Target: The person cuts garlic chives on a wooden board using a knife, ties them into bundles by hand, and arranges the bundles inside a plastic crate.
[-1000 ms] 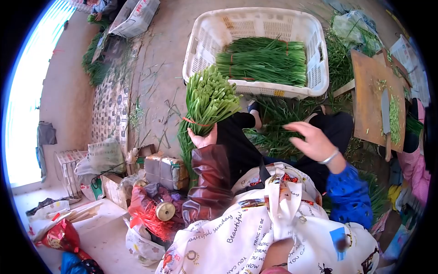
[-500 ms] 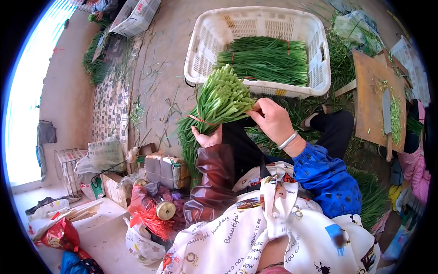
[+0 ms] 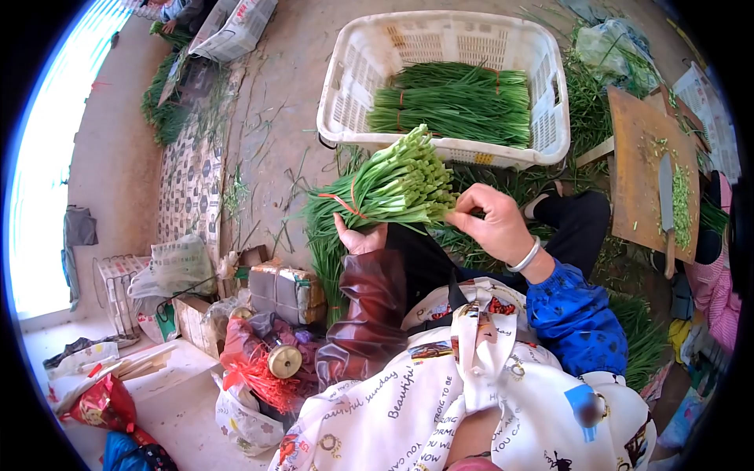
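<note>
A thick bundle of green stalks (image 3: 400,184), tied with a red band (image 3: 350,206), rests in my left hand (image 3: 361,238), its pale cut ends pointing up and right. The fingers of that hand are partly hidden beneath the bundle. My right hand (image 3: 495,224) is pinched at the lower right edge of the cut ends; what sits between its fingertips is too small to make out. Beyond the bundle, a white plastic basket (image 3: 444,25) holds several banded green bundles (image 3: 455,106) lying flat.
At the right, a knife (image 3: 666,192) and chopped pieces lie on a wooden board (image 3: 636,165). Loose greens (image 3: 585,102) cover the floor. On the left are a wrapped block (image 3: 283,294), red strings (image 3: 263,378) and bags. Another person's hand (image 3: 169,26) shows at the top left.
My right hand has come in from the right to the bundle's cut ends, its fingers now pinched. The bundle has tilted over to the right in my left hand.
</note>
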`<state>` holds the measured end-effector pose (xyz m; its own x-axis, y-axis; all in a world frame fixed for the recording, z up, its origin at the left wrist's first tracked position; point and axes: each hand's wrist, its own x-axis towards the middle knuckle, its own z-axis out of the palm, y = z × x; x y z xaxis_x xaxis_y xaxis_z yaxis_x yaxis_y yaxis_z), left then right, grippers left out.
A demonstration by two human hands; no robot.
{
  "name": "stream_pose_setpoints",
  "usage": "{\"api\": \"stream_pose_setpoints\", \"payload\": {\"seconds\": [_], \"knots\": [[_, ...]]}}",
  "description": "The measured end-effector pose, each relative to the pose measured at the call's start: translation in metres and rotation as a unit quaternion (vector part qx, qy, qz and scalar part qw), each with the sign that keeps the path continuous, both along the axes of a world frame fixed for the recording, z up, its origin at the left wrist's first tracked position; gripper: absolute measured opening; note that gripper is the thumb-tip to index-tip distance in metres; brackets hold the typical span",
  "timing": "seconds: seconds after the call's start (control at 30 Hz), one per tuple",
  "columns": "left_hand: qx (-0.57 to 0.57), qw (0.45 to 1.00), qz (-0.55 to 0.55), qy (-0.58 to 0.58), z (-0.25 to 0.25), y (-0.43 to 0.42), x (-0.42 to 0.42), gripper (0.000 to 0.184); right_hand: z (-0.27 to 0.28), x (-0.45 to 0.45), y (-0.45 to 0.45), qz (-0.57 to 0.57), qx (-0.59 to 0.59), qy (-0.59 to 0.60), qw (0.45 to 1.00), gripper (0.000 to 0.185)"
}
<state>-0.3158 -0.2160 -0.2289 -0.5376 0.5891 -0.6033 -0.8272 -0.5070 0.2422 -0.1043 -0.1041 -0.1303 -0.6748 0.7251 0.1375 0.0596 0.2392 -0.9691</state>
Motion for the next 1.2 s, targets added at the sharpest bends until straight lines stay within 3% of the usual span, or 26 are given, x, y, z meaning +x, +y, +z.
{"api": "stream_pose_setpoints", "payload": {"seconds": [0.07, 0.17, 0.3, 0.33, 0.37, 0.4, 0.47, 0.5, 0.57, 0.6, 0.63, 0.67, 0.73, 0.77, 0.8, 0.87, 0.93, 1.0, 1.07, 1.2], "knots": [[-0.024, 0.999, 0.019, -0.017, 0.002, 0.002, 0.001, 0.063, 0.004, 0.003, 0.002, 0.0, -0.008, 0.018, 1.0, 0.013], [-0.039, 0.998, 0.035, -0.025, 0.011, 0.006, 0.002, 0.063, 0.022, 0.011, 0.003, -0.001, -0.121, 0.099, 0.988, 0.012], [-0.031, 0.997, 0.057, -0.033, 0.009, 0.004, -0.002, 0.059, 0.044, 0.066, 0.03, -0.037, -0.119, 0.25, 0.96, 0.01], [-0.029, 0.997, 0.059, -0.034, 0.008, 0.004, -0.003, 0.059, 0.043, 0.092, 0.047, 0.014, -0.195, 0.396, 0.897, 0.011], [-0.035, 0.996, 0.068, -0.035, 0.007, 0.004, -0.004, 0.059, 0.05, 0.123, 0.046, -0.128, -0.335, 0.539, 0.762, 0.019], [-0.042, 0.995, 0.077, -0.036, 0.006, 0.002, -0.006, 0.059, 0.055, 0.155, 0.056, -0.249, -0.259, 0.516, 0.778, 0.024], [-0.015, 0.996, 0.079, -0.041, 0.001, -0.001, -0.008, 0.059, 0.088, 0.192, 0.073, -0.119, -0.13, 0.514, 0.84, 0.021], [0.01, 0.996, 0.077, -0.045, -0.001, -0.002, -0.008, 0.06, 0.086, 0.205, 0.076, -0.116, -0.127, 0.514, 0.84, 0.021], [0.026, 0.995, 0.079, -0.049, -0.002, 0.0, -0.008, 0.06, 0.078, 0.235, 0.08, 0.098, -0.18, 0.472, 0.858, 0.02], [0.03, 0.995, 0.077, -0.048, 0.0, 0.001, -0.007, 0.06, 0.076, 0.229, 0.076, 0.087, -0.175, 0.396, 0.897, 0.022], [0.016, 0.997, 0.074, -0.034, 0.0, 0.001, -0.005, 0.061, 0.077, 0.199, 0.065, -0.018, -0.165, 0.212, 0.963, 0.024], [0.002, 0.997, 0.072, -0.02, 0.001, 0.002, -0.004, 0.061, 0.076, 0.168, 0.055, -0.07, -0.153, -0.002, 0.986, 0.026], [0.002, 0.998, 0.062, -0.028, 0.002, 0.001, -0.002, 0.061, 0.064, 0.118, 0.044, 0.033, -0.009, -0.305, 0.952, 0.041], [0.02, 0.999, 0.045, -0.012, 0.001, 0.0, -0.001, 0.061, 0.04, 0.102, 0.038, 0.075, 0.159, -0.292, 0.94, 0.048], [0.039, 0.999, 0.027, 0.004, 0.0, 0.001, 0.0, 0.061, 0.027, 0.08, 0.031, 0.076, 0.242, -0.222, 0.942, 0.043], [0.011, 0.999, 0.027, 0.018, 0.002, 0.003, 0.002, 0.063, 0.021, 0.038, 0.018, 0.09, 0.092, -0.089, 0.988, 0.031], [0.029, 0.999, 0.034, -0.009, -0.004, 0.002, -0.001, 0.065, 0.015, 0.0, 0.012, -0.007, 0.069, -0.014, 0.998, 0.026], [0.082, 0.996, -0.001, 0.018, -0.017, -0.003, -0.004, 0.064, 0.007, -0.022, 0.016, -0.026, 0.045, -0.014, 0.999, 0.022], [0.069, 0.997, 0.003, 0.043, -0.015, -0.003, -0.001, 0.064, 0.003, -0.027, 0.016, -0.022, 0.119, -0.081, 0.989, 0.02], [0.091, 0.996, 0.007, 0.021, -0.022, -0.004, -0.004, 0.063, 0.0, -0.028, 0.009, -0.036, 0.075, -0.054, 0.995, 0.013]]}}
